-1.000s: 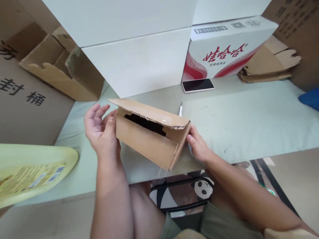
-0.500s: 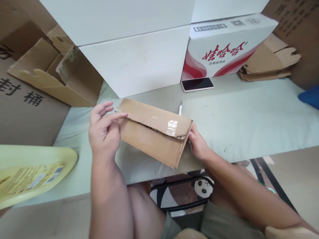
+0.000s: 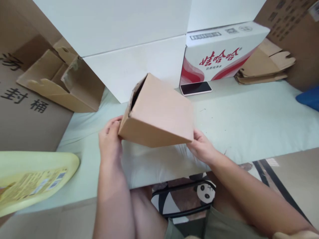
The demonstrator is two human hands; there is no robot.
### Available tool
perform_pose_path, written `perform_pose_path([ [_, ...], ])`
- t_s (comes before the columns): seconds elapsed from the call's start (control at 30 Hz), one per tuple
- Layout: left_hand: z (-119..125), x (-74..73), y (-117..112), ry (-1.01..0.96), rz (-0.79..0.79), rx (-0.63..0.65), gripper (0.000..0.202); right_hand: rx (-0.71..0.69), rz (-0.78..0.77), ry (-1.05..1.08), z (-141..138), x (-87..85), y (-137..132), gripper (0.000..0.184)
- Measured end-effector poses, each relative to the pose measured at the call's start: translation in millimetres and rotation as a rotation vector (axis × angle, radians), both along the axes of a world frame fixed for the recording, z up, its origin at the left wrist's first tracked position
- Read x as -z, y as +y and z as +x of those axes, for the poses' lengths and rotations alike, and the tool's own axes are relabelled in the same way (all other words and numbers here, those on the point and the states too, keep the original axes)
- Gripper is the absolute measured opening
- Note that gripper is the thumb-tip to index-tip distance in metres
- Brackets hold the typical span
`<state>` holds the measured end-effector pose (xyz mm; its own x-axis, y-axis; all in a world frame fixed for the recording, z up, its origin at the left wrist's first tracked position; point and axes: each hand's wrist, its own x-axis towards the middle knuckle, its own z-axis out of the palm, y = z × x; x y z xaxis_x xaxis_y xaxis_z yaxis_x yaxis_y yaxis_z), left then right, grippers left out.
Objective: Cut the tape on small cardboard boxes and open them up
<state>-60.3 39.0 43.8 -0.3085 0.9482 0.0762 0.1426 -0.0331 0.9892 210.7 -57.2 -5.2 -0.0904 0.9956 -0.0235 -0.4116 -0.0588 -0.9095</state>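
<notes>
Between my two hands a brown cardboard box [image 3: 161, 111] is held up, tilted, above the pale green cloth surface [image 3: 239, 116]. A dark gap shows along the edge of its left end. My left hand [image 3: 111, 132] grips the lower left corner, its fingertips partly hidden behind the box. At the lower right corner my right hand [image 3: 200, 144] is closed on the cardboard, fingers partly out of sight behind it. A phone [image 3: 196, 88] with a dark screen lies beyond the box, against a white carton.
A white and red carton [image 3: 219, 63] and plain white boxes [image 3: 139, 69] stand at the back. Flattened cardboard [image 3: 264, 64] lies back right. At left are an open cardboard box [image 3: 62, 81] and a yellow-green bottle [image 3: 37, 179]. Something blue [image 3: 309, 99] sits at the right edge.
The box has been turned, so its taped flap side no longer faces me and a broad plain side shows. My left hand has closed on its corner. The box now hides the small knife.
</notes>
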Motion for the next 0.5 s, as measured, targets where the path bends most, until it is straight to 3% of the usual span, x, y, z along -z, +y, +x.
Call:
perform_pose_path([
  [0.13, 10, -2.2, -8, -0.198, -0.124, 0.191, 0.042, 0.0, 0.223, -0.322, 8, 5.1, -3, 0.068],
  [0.3, 15, -4.5, -15, -0.034, -0.294, 0.48, 0.074, 0.051, 0.366, -0.742, 15, -0.1, -3, 0.079],
  [0.4, 22, -3.6, -15, 0.086, -0.353, 0.488, 0.076, 0.081, 0.393, -0.866, 14, -1.5, -3, 0.08],
  [0.5, 28, -4.3, -15, 0.104, -0.4, 0.493, 0.073, 0.109, 0.328, -0.811, 11, 2.3, -3, 0.088],
])
